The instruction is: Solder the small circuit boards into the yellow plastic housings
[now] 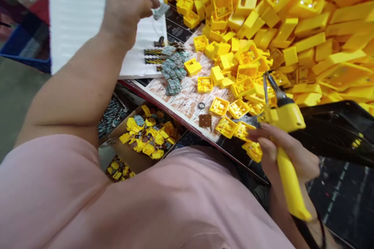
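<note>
My left hand (125, 11) is raised over a white foam tray (76, 19), its thumb and fingertips pinching a small grey circuit board (160, 11). A thin wire seems to trail from that board. Below it, similar grey boards with wires (173, 70) lie heaped at the tray's corner. In my right hand (300, 155) is a yellow soldering gun (289, 179), its metal tip pointing away from me over the yellow plastic housings (245, 87). Several open housings (226, 127) lie close to this hand, beside a brown square board (205, 121) and a small round black part (201, 105).
A large heap of yellow plastic casings (292, 27) covers the back and right of the table. Below the table edge stands a cardboard box (122, 148) of mixed yellow parts. A blue crate (26, 52) is at left, a black tray (330, 124) at right.
</note>
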